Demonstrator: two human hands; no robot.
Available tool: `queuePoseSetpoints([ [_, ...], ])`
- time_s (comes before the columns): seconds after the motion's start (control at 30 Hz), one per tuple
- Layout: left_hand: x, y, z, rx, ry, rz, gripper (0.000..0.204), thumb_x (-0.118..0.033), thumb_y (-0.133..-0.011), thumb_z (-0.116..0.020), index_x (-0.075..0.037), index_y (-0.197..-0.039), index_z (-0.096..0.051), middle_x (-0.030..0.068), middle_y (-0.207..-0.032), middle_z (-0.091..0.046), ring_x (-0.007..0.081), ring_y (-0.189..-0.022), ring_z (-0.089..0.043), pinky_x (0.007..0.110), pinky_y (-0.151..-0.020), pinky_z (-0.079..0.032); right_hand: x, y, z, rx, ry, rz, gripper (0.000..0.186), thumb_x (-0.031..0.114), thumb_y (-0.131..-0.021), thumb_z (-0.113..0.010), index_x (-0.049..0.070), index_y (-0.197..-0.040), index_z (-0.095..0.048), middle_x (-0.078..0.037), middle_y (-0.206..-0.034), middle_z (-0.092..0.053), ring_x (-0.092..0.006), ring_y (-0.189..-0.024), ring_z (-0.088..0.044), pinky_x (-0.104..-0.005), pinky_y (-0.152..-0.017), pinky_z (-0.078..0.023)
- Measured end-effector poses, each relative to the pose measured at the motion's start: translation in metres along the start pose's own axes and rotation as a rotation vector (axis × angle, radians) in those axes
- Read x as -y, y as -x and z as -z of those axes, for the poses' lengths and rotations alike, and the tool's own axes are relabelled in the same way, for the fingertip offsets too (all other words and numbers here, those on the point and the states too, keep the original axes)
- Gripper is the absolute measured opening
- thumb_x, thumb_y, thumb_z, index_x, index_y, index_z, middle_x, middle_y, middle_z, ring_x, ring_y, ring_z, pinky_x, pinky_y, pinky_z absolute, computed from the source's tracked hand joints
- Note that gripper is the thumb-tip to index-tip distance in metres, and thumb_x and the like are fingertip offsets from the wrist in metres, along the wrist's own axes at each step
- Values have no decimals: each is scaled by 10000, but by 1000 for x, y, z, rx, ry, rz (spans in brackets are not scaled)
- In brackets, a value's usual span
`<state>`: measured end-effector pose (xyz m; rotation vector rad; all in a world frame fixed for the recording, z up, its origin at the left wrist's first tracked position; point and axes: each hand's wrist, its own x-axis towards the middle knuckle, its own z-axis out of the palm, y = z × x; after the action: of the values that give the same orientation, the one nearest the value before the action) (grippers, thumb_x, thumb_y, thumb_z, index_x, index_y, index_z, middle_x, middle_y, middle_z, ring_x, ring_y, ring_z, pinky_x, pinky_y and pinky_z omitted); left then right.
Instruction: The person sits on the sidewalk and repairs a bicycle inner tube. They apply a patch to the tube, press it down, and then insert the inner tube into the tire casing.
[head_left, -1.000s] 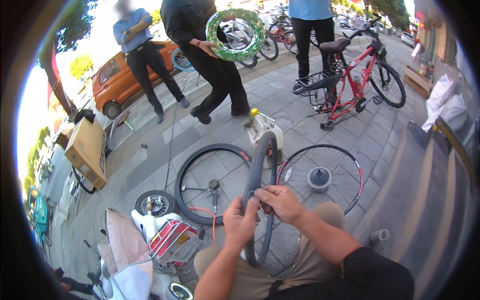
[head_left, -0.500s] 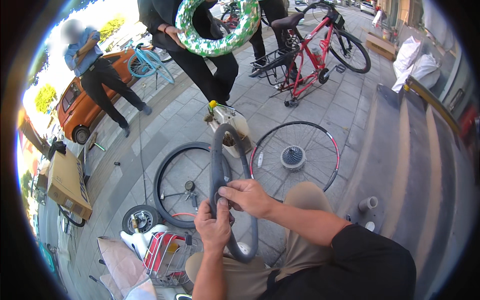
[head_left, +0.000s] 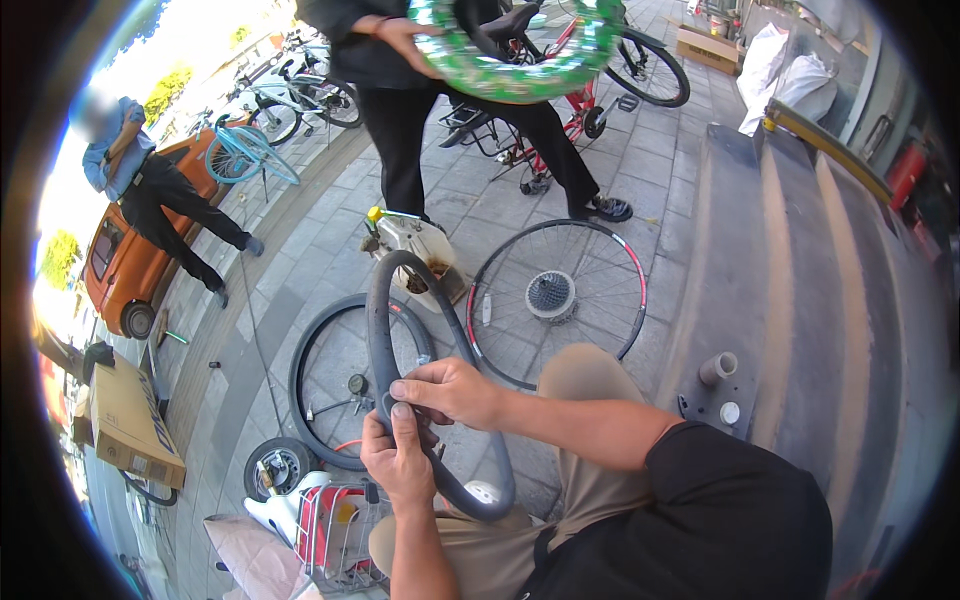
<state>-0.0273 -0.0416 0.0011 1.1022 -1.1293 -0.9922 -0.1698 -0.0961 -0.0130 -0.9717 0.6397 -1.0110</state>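
A seated person's two bare hands meet on a grey-black inner tube, which stands as a tall loop at the centre of the clock, its top toward 12 and its bottom near the lap at 5. The left hand curls around the tube from 7 o'clock, thumb on the near face. The right hand comes across from 4, thumb and forefinger pinched close together on the rubber beside that thumb; what lies under their tips is hidden. At 12 stands a cut-open white jug; whether the loop touches it cannot be told. A black tyre lies at 10, and a spoked wheel with sprockets at 2. The grip covers only one short stretch, so the free loop could swing and brush the jug's rim or the sprocket teeth, scuffing the rubber. A loosened pinch could lose the exact spot. Someone in black trousers, holding a green patterned ring, has a shoe just beside the wheel; a careless step could knock it.
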Motion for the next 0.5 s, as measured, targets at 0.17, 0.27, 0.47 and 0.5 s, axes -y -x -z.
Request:
queuePoseSetpoints([
  [0.17, -5, 1, 0, -3, 35, 10, 273, -275, -1107, -665, -23, -1013, -625, 43, -794, -672, 80, -614, -580, 225, -552, -461, -4, -2, 0, 26, -40, 11, 368, 366, -1069, -716, 10, -1106, -800, 38, -670, -588, -49, -560, -484, -246, -487, -370],
  [0.27, -6, 3, 0, 19, 19, -4, 260, -253, -1113, -653, -12, -1024, -621, 61, -806, -691, 82, -624, -594, 225, -561, -473, -2, 0, -2, 16, -52, 39, 353, 351, -1073, -711, 9, -1071, -797, 39, -681, -600, -46, -568, -499, -241, -493, -395],
  [0.47, 3, 3, 5, 79, -62, -33, 238, -227, -1113, -649, -10, -1021, -617, 69, -837, -703, 89, -632, -611, 235, -580, -503, 0, 2, -3, -61, 9, 39, 357, 348, -1079, -698, 24, -952, -779, 37, -673, -605, -45, -554, -509, -238, -478, -400],
  [0.5, 1, 0, 5, 86, -73, -42, 237, -227, -1111, -653, -10, -1023, -614, 71, -846, -705, 92, -636, -616, 237, -584, -509, 0, 0, -3, -68, -7, 25, 370, 359, -1080, -694, 29, -934, -776, 37, -667, -603, -45, -544, -504, -238, -471, -394],
])
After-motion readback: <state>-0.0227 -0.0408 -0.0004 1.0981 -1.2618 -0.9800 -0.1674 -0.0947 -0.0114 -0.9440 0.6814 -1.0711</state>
